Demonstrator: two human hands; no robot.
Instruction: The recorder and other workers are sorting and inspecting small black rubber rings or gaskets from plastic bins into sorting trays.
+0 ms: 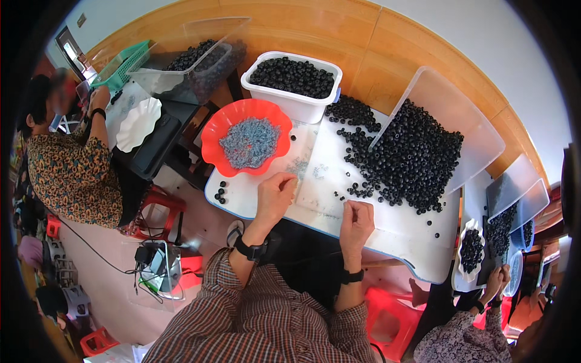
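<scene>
My left hand (276, 196) is over the front of the white table (315, 206), its fingers curled together. Farther right my right hand (357, 222) is closed too, thumb against the forefinger, near the table's front edge. Anything between the fingers of either hand is too small or hidden to make out. Beyond my left hand is a red wavy-rimmed bowl (215, 130) with a heap of tiny bluish-clear pieces (249, 144). A large pile of small round black pieces (417, 160), like caps or knobs, spreads beyond my right hand from a tipped clear bin (478, 130).
A white tub (284, 100) full of black pieces stands by the wooden wall panel. Loose black pieces (221, 192) lie at the table's left corner. One person (72, 175) works at the left table, another (466, 336) at lower right. A red stool (390, 320) stands beside me.
</scene>
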